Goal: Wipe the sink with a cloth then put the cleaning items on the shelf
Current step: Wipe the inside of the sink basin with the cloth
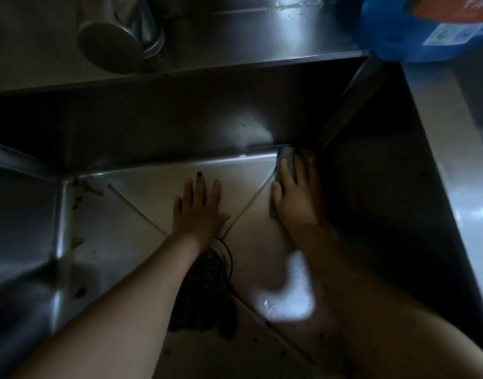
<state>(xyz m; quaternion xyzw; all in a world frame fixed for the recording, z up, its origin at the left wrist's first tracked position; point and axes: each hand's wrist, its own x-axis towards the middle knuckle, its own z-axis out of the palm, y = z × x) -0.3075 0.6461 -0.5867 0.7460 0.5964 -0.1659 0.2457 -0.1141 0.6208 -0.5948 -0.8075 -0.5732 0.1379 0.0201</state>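
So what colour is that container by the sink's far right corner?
The container is blue, with an orange label; head view.

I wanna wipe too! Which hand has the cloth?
The right hand, pressing the cloth into the far corner; the left hand lies flat on the bare sink.

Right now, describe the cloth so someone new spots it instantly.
Start at the steel sink and follow its floor to the far right corner. There the right hand presses a dark grey cloth flat. The left hand beside it rests on bare steel.
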